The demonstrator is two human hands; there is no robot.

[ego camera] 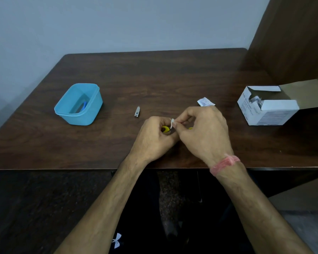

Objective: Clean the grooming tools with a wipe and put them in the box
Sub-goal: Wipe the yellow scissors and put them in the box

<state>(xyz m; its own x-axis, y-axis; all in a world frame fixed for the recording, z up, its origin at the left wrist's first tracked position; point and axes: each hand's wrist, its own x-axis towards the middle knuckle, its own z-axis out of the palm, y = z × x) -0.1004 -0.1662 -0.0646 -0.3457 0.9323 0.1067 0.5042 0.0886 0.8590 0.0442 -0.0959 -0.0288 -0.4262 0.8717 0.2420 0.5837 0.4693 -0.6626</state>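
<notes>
We see two bare forearms without sleeves, each ending in a bare hand: the left hand (155, 137) and the right hand (203, 128). Just behind the right hand, at the wrist, we note a red thread band (224, 164) wound several times round, its strands slightly frayed. Below the forearms we see dark clothing bearing a small white logo (117, 240).

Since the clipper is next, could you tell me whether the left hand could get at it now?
Probably not yet: the way to the nail clipper looks clear, but the left hand holds a yellow tool.
</notes>
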